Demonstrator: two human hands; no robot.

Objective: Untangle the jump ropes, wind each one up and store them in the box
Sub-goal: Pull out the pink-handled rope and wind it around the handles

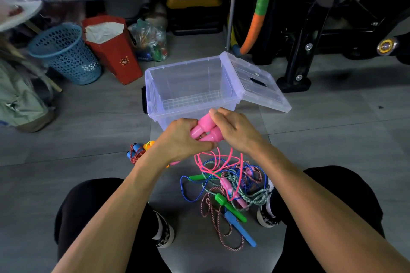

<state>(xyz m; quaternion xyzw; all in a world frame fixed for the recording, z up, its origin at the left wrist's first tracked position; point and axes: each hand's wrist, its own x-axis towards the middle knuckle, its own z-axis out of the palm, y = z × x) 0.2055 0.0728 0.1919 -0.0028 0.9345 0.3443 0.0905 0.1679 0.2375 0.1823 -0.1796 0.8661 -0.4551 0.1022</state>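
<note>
Hands: left hand (183,137) and right hand (233,127) both curled around the pink handles (205,132), right in front of the box (153,86).
Box: open, nothing inside.
Done: one small rope bundle (136,153) looked wound up, on the floor.
Left: the tangled pile (230,186) by the feet; the pink cord (213,162) ran into it.

Two hands (182,137); two pink handles (205,129) held; one clear box (190,86); one lid (259,82); two green handles (230,207); one blue handle (240,228).
</note>
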